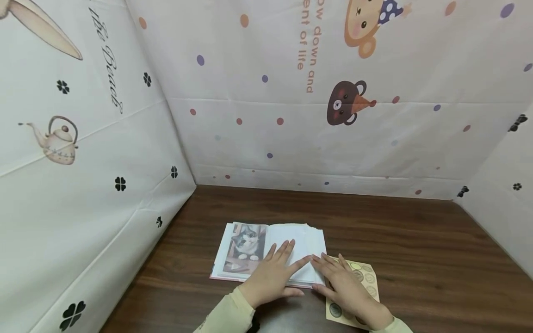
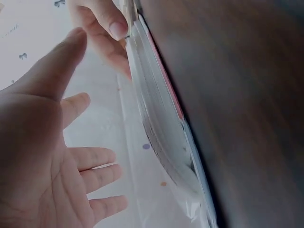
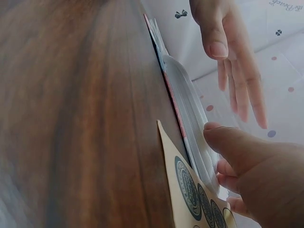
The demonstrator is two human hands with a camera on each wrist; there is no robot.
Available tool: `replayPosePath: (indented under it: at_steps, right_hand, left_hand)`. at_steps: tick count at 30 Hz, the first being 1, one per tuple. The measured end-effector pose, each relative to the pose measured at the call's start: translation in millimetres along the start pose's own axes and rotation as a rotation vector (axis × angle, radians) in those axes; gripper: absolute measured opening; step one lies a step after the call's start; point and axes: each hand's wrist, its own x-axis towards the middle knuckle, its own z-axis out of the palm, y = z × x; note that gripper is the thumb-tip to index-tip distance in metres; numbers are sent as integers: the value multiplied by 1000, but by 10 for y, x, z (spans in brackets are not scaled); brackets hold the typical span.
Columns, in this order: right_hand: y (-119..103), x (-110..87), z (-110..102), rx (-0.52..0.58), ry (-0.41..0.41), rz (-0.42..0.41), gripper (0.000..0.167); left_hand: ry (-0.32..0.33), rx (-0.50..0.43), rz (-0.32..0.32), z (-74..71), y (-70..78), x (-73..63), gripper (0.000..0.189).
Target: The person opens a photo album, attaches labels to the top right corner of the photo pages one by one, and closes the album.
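Observation:
A photo album (image 1: 223,259) lies spread on the table, a cat picture (image 1: 245,247) on its left page and a white right page (image 1: 287,231). Over that right page my left hand (image 1: 272,275) extends with its fingers spread; in the left wrist view the palm is raised off the pages and grips nothing. My right hand (image 1: 345,286) is at the album's right edge, fingers fairly straight and thumb tip against the page edges in the right wrist view. Beneath the right hand a yellowish sheet of round stickers (image 1: 369,280) is partly covered.
The brown wooden table (image 1: 416,249) extends behind and to both sides of the album. White printed cloth (image 1: 250,138) hangs at the back, with more cloth on the left and right. The sticker sheet's upper edge meets the album's right side.

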Motion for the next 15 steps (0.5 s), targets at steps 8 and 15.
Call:
replayPosePath:
  at_steps: [8, 15]
  right_hand:
    - [32, -49, -19, 12, 45, 7, 54]
    - [49, 28, -111, 34, 108, -16, 50]
  left_hand:
    - [-66, -67, 38, 35, 71, 76, 78]
    - [-115, -59, 74, 29, 46, 19, 78]
